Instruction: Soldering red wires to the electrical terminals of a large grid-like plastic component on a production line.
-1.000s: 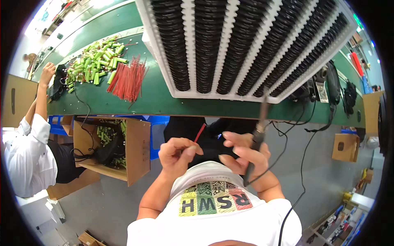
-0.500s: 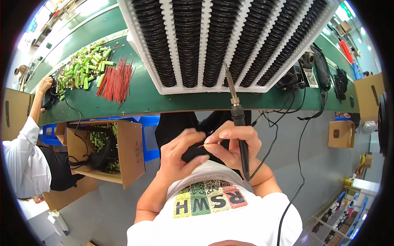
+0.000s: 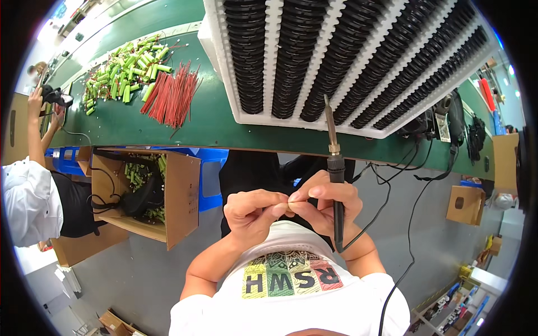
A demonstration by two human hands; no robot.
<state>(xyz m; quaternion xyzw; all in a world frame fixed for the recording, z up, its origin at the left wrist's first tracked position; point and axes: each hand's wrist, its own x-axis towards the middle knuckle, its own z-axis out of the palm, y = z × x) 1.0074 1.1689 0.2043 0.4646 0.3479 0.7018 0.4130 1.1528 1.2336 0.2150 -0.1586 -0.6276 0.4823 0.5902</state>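
My right hand (image 3: 324,206) grips a soldering iron (image 3: 337,168) by its black handle, with the metal tip pointing away from me toward the table. The thumb and forefinger of that same hand are also pinched together. My left hand (image 3: 246,215) is closed in a pinch, its fingertips meeting those of the right hand in front of my chest. What lies between the fingertips is hidden. On the green table (image 3: 224,136), a bundle of thin red wires (image 3: 171,96) lies beside a heap of bright green cylindrical pieces (image 3: 126,70).
A white foam tray (image 3: 269,120) with rows of black round parts overhangs the table's near edge. An open cardboard box (image 3: 182,201) with green pieces stands below left, beside a blue stool (image 3: 210,179). Black cables (image 3: 412,224) hang at right. Another person (image 3: 33,196) works at far left.
My left hand has gone from open and moving to a pinch against my right fingertips. The red wire end seen there before is now hidden. The whole view has shifted slightly.
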